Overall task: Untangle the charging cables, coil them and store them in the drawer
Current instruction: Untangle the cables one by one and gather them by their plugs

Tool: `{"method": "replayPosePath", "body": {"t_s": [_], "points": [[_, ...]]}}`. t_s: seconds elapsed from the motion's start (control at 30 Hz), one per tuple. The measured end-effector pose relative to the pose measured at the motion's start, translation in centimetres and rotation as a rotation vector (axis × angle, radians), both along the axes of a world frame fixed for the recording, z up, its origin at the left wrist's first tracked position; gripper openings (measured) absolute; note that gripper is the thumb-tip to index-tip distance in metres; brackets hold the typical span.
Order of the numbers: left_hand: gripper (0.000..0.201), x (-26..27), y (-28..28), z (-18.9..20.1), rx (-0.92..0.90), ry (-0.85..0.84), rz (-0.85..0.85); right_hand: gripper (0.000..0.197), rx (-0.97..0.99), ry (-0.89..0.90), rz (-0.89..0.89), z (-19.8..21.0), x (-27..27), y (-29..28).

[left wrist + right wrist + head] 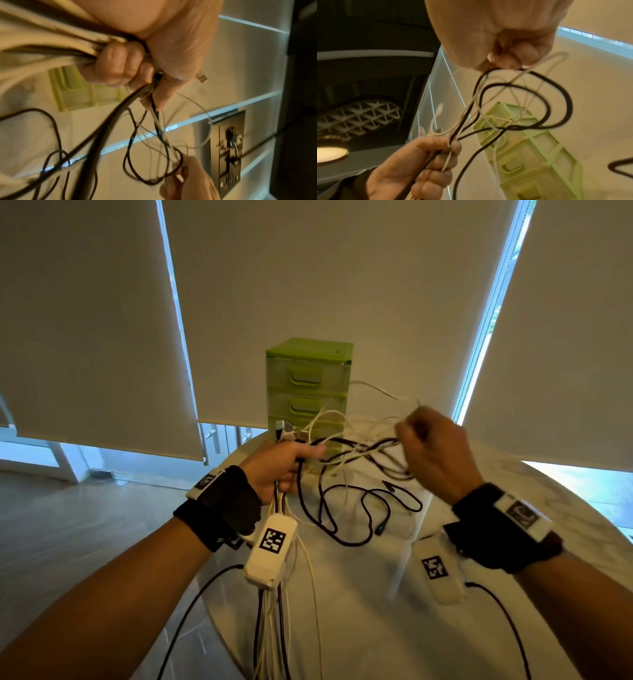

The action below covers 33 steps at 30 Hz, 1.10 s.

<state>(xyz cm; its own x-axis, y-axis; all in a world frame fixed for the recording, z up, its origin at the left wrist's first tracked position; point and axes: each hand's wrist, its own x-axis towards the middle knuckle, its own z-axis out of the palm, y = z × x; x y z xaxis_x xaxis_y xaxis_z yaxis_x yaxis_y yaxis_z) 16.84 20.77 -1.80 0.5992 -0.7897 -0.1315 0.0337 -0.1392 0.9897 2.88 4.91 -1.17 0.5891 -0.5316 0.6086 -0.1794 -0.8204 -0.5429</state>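
**Both hands in a tangle of black and white cables above the table**

The left hand (279, 465) is closed in a fist around a bunch of cables (346, 453), black and white together. The left wrist view shows the fingers (118, 65) curled tight over the strands, with the thumb pressing on them from the side. Several plug ends (286, 431) stick up out of the top of the fist, and the long ends of the bunch hang down past the wrist and below the table edge.

The right hand (433, 446) is raised level with the left, a little apart from it. Its fingertips (513, 58) pinch a black loop (556, 102) and thin white strands at the top of the tangle, so the knot is stretched between the two hands. More black cable (346, 508) droops from the knot in loose curves onto the table (513, 628), a pale round top with a marbled look.

Behind the hands, at the far side of the table, stands a small green drawer unit (308, 385) with translucent drawers stacked one above the other; the drawers in view are pushed in. White roller blinds (85, 320) cover the windows behind it, with strips of daylight between them.
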Motion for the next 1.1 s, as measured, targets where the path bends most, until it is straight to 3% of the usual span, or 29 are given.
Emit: {"method": "replayPosePath", "body": {"t_s": [0.13, 0.23, 0.33, 0.47, 0.53, 0.7, 0.77, 0.83, 0.9, 0.97, 1.03, 1.1], "points": [[0.018, -0.3, -0.7, -0.3, -0.014, -0.046, 0.054, 0.018, 0.14, -0.107, -0.154, -0.1, -0.3, -1.0], [0.005, -1.1, -1.0, -0.3, -0.01, -0.074, 0.076, 0.007, 0.155, -0.121, -0.126, 0.2, -0.3, -1.5], [0.013, -1.5, -1.2, -0.4, -0.018, -0.093, 0.101, 0.014, 0.174, -0.177, -0.156, 0.6, -0.2, -2.1], [0.014, -1.7, -1.5, -0.4, -0.038, -0.069, 0.143, 0.019, 0.733, -0.426, -0.102, 1.5, 0.7, -2.7], [0.016, -1.3, -1.3, -0.5, -0.04, -0.042, 0.142, 0.022, 0.825, -0.368, -0.028, 1.9, 0.2, -2.8], [0.017, -0.3, -0.6, -0.5, -0.098, 0.107, 0.057, 0.024, 0.835, -0.193, 0.441, 1.5, -2.1, -2.4], [0.019, -0.4, -0.6, -0.6, -0.123, 0.127, 0.026, 0.024, 0.78, -0.226, 0.418, 1.2, -2.6, -2.3], [0.021, -0.4, -0.8, -1.0, -0.142, 0.154, 0.006, 0.017, 0.654, -0.192, 0.266, 0.7, -2.8, -1.7], [0.02, -0.4, -1.0, -1.3, -0.166, 0.185, -0.003, 0.037, 0.515, 0.03, 0.158, -0.2, -3.0, -0.6], [0.021, -0.2, -1.3, -1.6, -0.186, 0.204, 0.0, 0.04, 0.449, 0.283, 0.177, -1.2, -2.9, 0.6], [0.023, -0.1, -1.4, -1.7, -0.191, 0.216, -0.009, 0.029, 0.592, 0.272, 0.257, -1.6, -2.5, 1.4], [0.024, -0.1, -1.4, -1.8, -0.184, 0.212, -0.019, 0.027, 0.886, 0.091, 0.324, -1.2, -2.2, 1.4]]}}
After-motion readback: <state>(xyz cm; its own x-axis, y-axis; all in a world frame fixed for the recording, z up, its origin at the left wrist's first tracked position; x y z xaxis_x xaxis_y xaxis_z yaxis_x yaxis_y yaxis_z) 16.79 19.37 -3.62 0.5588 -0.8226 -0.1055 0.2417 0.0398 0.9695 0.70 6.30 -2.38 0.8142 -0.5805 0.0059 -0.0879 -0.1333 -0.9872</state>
